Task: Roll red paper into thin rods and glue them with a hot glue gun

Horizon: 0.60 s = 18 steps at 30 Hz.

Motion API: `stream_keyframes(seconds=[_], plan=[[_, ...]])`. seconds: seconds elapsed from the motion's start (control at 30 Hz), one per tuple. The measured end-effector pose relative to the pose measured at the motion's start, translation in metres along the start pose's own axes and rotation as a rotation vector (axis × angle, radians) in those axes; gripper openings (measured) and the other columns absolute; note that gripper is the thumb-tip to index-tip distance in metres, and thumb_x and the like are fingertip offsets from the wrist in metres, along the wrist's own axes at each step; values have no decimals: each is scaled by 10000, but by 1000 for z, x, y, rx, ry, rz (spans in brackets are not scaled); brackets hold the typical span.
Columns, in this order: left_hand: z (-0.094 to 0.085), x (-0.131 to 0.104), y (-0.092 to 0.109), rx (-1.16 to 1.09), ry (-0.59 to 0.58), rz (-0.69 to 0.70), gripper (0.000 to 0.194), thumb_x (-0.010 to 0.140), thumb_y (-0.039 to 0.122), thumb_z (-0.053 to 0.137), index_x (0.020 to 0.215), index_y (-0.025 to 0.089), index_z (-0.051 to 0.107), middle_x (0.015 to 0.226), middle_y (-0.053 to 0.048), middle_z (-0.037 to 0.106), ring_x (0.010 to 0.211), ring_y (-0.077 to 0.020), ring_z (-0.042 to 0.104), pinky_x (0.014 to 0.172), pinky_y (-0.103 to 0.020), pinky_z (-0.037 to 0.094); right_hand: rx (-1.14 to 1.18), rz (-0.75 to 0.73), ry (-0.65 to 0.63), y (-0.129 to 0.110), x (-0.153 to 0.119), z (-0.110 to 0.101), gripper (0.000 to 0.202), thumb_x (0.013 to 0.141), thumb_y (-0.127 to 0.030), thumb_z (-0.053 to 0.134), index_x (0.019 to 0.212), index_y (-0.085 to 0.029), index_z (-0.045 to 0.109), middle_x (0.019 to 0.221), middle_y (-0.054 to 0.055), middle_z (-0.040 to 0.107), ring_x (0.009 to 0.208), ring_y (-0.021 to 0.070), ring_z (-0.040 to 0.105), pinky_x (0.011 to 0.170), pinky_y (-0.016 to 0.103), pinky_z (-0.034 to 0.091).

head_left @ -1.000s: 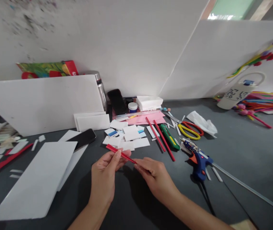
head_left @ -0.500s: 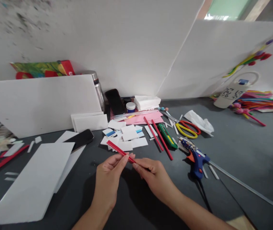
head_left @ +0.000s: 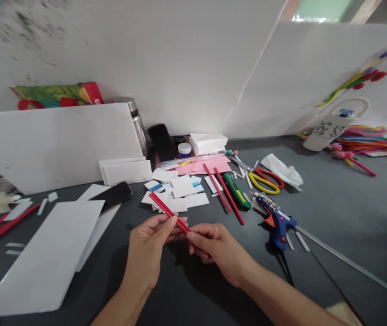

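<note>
between fingers [head_left: 166, 229], slim red strip [head_left: 164, 208]

Head camera looks forward and down, apparently near the table [head_left: 332, 203]

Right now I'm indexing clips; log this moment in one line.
left hand: pinching red strip | right hand: pinching its near end | glue gun: on table

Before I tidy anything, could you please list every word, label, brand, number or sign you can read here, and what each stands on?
None can be read with certainty.
White bottle: large dark lettering, too blurred and distorted to read.
Colourful packet: white marks on its red end, too small to read.
</note>
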<state>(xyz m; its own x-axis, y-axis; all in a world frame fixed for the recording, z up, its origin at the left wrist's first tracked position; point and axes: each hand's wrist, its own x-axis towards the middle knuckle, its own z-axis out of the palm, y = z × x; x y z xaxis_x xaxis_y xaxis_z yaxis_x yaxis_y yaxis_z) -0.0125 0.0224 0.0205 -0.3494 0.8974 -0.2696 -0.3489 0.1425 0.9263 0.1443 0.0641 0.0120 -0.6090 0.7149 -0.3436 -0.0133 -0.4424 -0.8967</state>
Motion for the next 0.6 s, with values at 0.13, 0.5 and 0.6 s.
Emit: stream_keyframes(seconds=[0.13, 0.5, 0.6], plan=[[0, 0, 0, -8, -2, -7, 254, 764, 338, 783, 868, 110, 746, 872, -113, 797, 746, -229, 757, 752, -321, 618, -70, -11, 35, 1, 0, 1, 359, 838, -461, 673, 689, -137, 629, 596, -17, 547, 461, 49, 315, 443, 220, 188], [0, 0, 1, -17, -33, -3, 259, 776, 338, 772, 860, 95, 741, 890, -128, 794, 773, -245, 758, 783, -354, 620, -88, -61, 60, -7, -3, 3, 395, 794, -471, 700, 602, -130, 650, 468, -59, 435, 441, 52, 272, 449, 243, 168], [0, 0, 1, -10, -32, 1, 256, 775, 333, 774, 862, 95, 739, 888, -126, 794, 772, -244, 757, 785, -359, 621, -54, -51, 63, -6, -3, 4, 372, 774, -467, 723, 636, -125, 675, 527, -33, 522, 447, 49, 297, 446, 239, 176]])
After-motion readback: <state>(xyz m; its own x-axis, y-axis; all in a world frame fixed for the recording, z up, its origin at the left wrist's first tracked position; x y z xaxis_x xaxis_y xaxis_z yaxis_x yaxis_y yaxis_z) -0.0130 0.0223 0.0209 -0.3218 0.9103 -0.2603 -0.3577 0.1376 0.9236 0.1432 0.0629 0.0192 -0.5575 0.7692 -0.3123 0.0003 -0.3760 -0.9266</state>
